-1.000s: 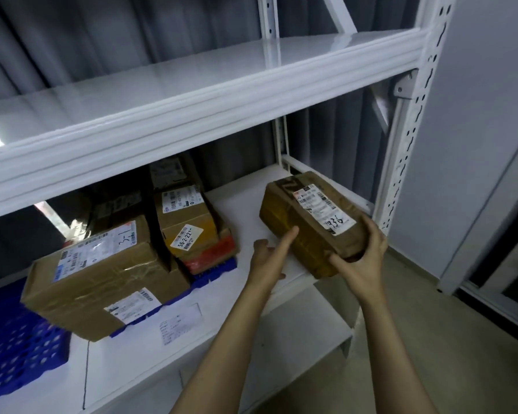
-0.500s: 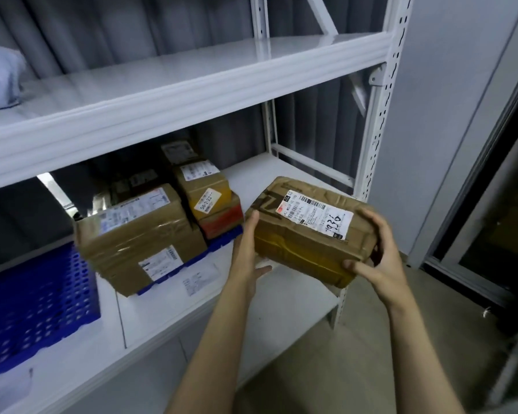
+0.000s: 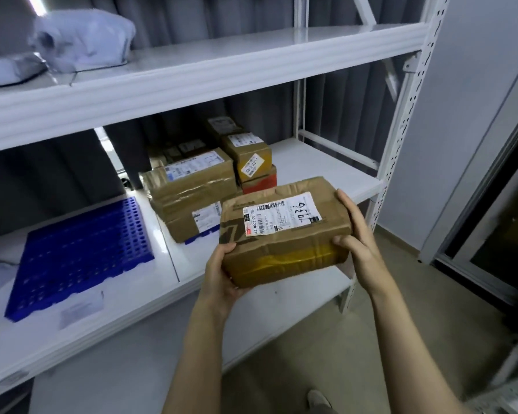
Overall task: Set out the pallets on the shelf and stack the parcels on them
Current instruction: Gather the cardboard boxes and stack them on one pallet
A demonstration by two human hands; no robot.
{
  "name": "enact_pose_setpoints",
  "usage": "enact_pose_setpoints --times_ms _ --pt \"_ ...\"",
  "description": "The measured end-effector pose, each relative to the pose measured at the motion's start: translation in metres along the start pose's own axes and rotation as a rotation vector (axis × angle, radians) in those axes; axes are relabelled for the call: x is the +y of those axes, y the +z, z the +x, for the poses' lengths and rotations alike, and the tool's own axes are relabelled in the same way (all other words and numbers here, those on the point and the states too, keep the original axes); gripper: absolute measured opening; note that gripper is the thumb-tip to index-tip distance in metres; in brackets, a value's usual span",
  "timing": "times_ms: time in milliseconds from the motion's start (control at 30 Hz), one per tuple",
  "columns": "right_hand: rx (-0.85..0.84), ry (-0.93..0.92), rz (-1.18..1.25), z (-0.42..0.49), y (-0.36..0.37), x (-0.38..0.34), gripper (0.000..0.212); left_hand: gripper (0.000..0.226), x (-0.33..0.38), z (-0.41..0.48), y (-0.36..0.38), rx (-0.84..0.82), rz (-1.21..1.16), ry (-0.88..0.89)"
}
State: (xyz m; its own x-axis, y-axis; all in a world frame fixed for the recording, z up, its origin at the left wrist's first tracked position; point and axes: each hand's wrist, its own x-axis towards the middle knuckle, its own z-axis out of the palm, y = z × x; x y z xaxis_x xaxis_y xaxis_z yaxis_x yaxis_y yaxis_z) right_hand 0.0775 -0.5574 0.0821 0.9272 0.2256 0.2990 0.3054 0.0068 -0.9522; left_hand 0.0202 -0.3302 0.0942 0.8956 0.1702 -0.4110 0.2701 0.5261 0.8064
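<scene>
Parcel [image 3: 284,231] held in both hands in front of the shelf [image 3: 320,162], clear of its white surface, tilted with the near edge lower; its white label [image 3: 281,215] faces up (handwritten digits at the right end). Left hand [image 3: 222,279] cups the near left corner from below, thumb on the front face; right hand [image 3: 358,237] clasps the right end, fingers [image 3: 346,204] curled over the far edge, thumb on the front; both sets of fingers grip the parcel. On the shelf behind, a stack of boxes [image 3: 192,189] sits on a blue pallet [image 3: 196,239], only a sliver of it showing; a bare blue pallet [image 3: 81,258] lies to the left, well apart. Upper shelf [image 3: 192,82] carries grey bags [image 3: 84,40] at the left.
</scene>
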Motion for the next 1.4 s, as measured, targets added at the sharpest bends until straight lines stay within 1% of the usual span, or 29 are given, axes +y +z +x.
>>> enact_pose_setpoints --times_ms 133,200,267,300,333,400,467,567,633,767,867,967,1033,1067,1133,1200,1233,1267,1333,1367,1400 --pt "0.073 0.066 0.078 -0.001 0.037 -0.008 0.072 0.021 0.002 -0.014 -0.023 0.009 -0.026 0.051" --pt "0.108 0.095 0.112 0.001 0.056 -0.009 0.067 0.02 0.005 -0.018 -0.034 0.024 -0.035 0.09" --pt "0.151 0.124 0.105 0.002 0.076 -0.01 0.062 0.022 0.009 -0.022 -0.044 0.05 -0.049 0.13" --pt "0.166 0.144 0.096 0.003 0.086 -0.012 0.059 0.028 0.01 -0.024 -0.048 0.064 -0.055 0.155" --pt "0.175 0.169 0.096 0.003 0.095 -0.014 0.057 0.039 0.011 -0.026 -0.053 0.073 -0.056 0.186" --pt "0.163 0.235 0.148 0.004 0.113 -0.019 0.061 0.068 0.011 -0.028 -0.062 0.092 -0.036 0.257" --pt "0.13 0.31 0.222 0.005 0.126 -0.024 0.074 0.083 0.011 -0.032 -0.07 0.11 -0.004 0.336" --pt "0.089 0.342 0.271 0.002 0.143 -0.031 0.083 0.088 0.011 -0.037 -0.078 0.115 0.07 0.431" --pt "0.094 0.343 0.312 0.002 0.152 -0.032 0.088 0.091 0.011 -0.041 -0.081 0.104 0.129 0.462" --pt "0.179 0.352 0.388 0.009 0.162 -0.034 0.084 0.104 0.014 -0.045 -0.086 0.124 0.193 0.472" --pt "0.202 0.362 0.393 0.016 0.163 -0.037 0.076 0.104 0.021 -0.045 -0.089 0.182 0.156 0.459" --pt "0.159 0.387 0.394 0.024 0.164 -0.041 0.071 0.104 0.03 -0.045 -0.095 0.254 0.076 0.459" --pt "0.127 0.39 0.385 0.031 0.166 -0.043 0.064 0.102 0.037 -0.045 -0.097 0.262 0.078 0.464" --pt "0.107 0.384 0.373 0.036 0.168 -0.043 0.06 0.098 0.041 -0.045 -0.099 0.258 0.089 0.463" --pt "0.063 0.366 0.343 0.045 0.171 -0.044 0.057 0.08 0.047 -0.046 -0.1 0.245 0.099 0.444" --pt "0.019 0.354 0.311 0.057 0.174 -0.044 0.06 0.056 0.052 -0.046 -0.102 0.202 0.125 0.415" --pt "0.0 0.35 0.294 0.063 0.176 -0.046 0.063 0.048 0.054 -0.046 -0.103 0.182 0.14 0.403" --pt "-0.015 0.345 0.277 0.069 0.179 -0.048 0.067 0.045 0.056 -0.046 -0.104 0.17 0.156 0.39" --pt "-0.051 0.335 0.245 0.08 0.184 -0.052 0.078 0.046 0.059 -0.047 -0.107 0.16 0.178 0.366" --pt "-0.073 0.332 0.23 0.085 0.186 -0.054 0.08 0.048 0.06 -0.048 -0.109 0.153 0.18 0.348" --pt "-0.104 0.324 0.218 0.089 0.19 -0.055 0.078 0.049 0.061 -0.047 -0.112 0.148 0.176 0.332"
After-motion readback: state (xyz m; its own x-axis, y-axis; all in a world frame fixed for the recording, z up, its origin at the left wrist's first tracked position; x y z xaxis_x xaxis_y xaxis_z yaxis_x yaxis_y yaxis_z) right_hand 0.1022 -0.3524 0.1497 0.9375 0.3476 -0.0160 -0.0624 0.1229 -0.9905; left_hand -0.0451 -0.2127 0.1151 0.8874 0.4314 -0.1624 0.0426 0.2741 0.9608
